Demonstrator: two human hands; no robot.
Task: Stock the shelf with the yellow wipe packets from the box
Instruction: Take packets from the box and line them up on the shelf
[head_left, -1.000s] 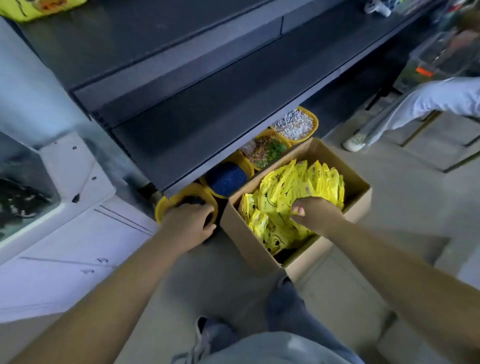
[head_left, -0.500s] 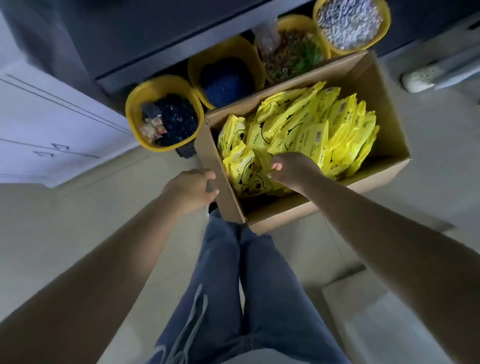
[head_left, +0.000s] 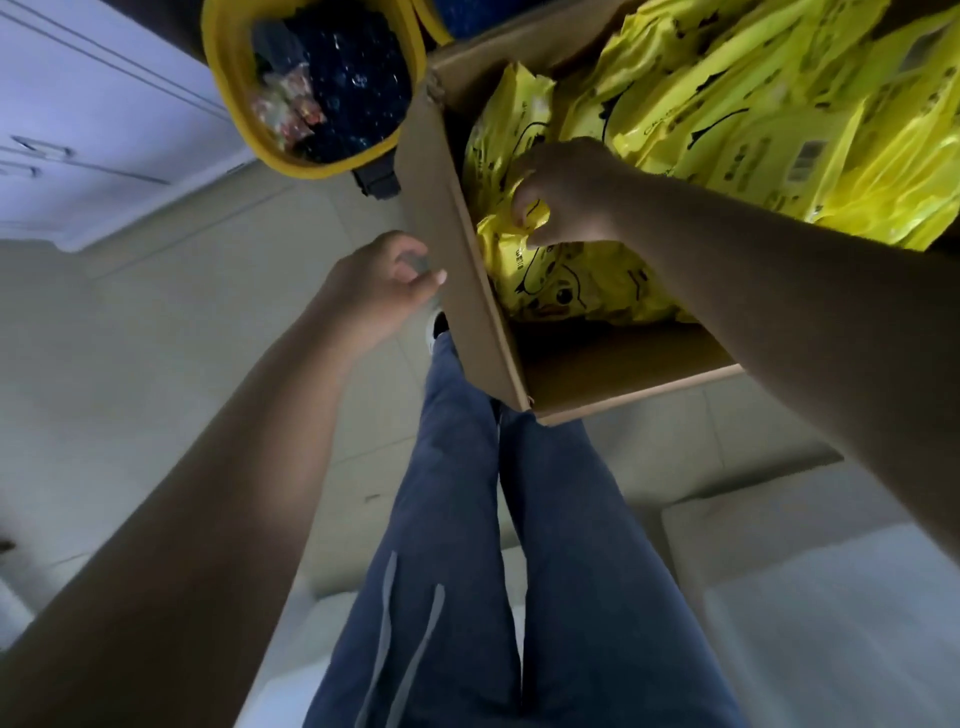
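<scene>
Yellow wipe packets (head_left: 753, 130), heaped in the cardboard box (head_left: 447, 249) on the floor: soft, light, likely slippery film, best pinched at a sealed edge, as the right hand (head_left: 571, 195) does; left hand (head_left: 379, 291) loosely curled beside the box wall, holding nothing.

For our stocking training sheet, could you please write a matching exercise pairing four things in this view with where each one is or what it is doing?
Column 1
1. right hand
2. left hand
3. yellow tub
4. yellow wipe packets

Column 2
A. stands on the floor left of the cardboard box
B. piled inside the box
C. pinches a packet in the box
D. at the box's outer left wall

Pairs: 1-C, 2-D, 3-A, 4-B
</scene>
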